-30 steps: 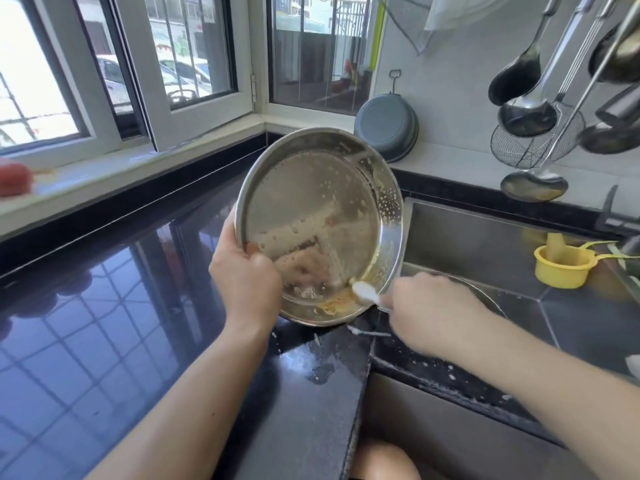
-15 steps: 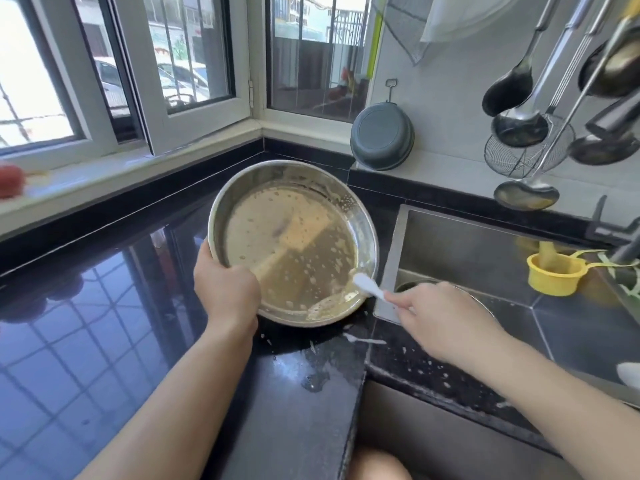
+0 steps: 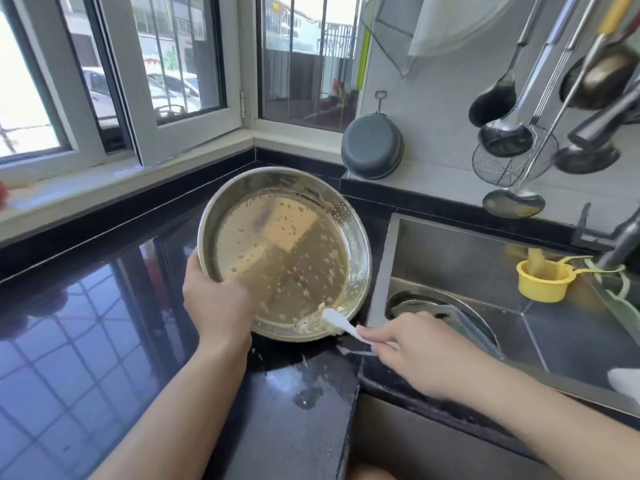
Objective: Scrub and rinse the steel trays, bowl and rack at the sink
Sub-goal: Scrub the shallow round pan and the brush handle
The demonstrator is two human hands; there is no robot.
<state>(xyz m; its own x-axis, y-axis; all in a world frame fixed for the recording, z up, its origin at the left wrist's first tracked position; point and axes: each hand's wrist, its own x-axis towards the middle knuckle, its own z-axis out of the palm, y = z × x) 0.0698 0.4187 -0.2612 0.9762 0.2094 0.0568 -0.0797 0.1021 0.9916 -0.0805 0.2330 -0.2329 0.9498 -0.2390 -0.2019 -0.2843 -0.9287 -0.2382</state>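
A round steel tray (image 3: 284, 251) smeared with yellowish residue lies almost flat on the black counter, just left of the sink. My left hand (image 3: 216, 303) grips its near left rim. My right hand (image 3: 412, 351) pinches the handle of a white scraper (image 3: 341, 323), whose blade touches the tray's near right edge where residue has gathered. A second steel dish (image 3: 446, 311) lies in the sink basin behind my right hand, partly hidden.
The steel sink (image 3: 460, 258) holds a yellow cup (image 3: 543, 280) under the tap (image 3: 620, 244) at the right. Ladles and a wire skimmer (image 3: 512, 161) hang on the wall above. A grey bowl (image 3: 372, 145) leans on the ledge. The glossy black counter (image 3: 86, 323) stretches left below the window.
The tray has been lowered from a steep tilt to nearly flat on the counter. My right hand and the scraper stayed at its near right rim.
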